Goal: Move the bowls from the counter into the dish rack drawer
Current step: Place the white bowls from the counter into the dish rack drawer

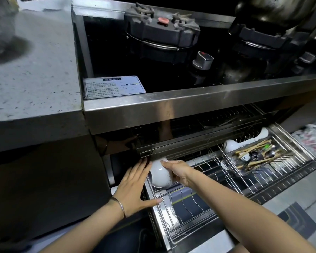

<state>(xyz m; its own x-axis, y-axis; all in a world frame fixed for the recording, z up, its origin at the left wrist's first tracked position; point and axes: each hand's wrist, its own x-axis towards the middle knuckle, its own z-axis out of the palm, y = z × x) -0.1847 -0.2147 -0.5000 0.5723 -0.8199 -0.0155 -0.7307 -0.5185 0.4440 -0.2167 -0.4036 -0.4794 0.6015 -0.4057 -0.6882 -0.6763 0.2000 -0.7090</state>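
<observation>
The dish rack drawer [158,214] is pulled out under the stove [153,57], and both hands are at its left side. The right hand [178,171] grips a white bowl [160,175], with the fingers curled over its upper part. The bowl is tilted on its side and sits low in the left rear corner of the drawer, against the wire dividers, partly under the edge of the closed steel front above it. The left hand [135,187] holds nothing: its fingers are straight and close together and lie along the left side of the bowl, the fingertips near the steel front. I cannot tell for sure if they touch the bowl. Its thumb is spread out and rests on the left rim of the drawer. A thin bracelet [119,205] is on the left wrist. In the right part of the drawer there is a wire cutlery tray [274,162] with chopsticks and metal spoons, and a white ladle [244,141] lies just behind it. The wire slots in the front part of the drawer carry no dishes. To the left of the stove is the grey speckled bench [35,79]. On the stove top there are a silver knob [202,60] and a white label [114,86] near its front left corner.
</observation>
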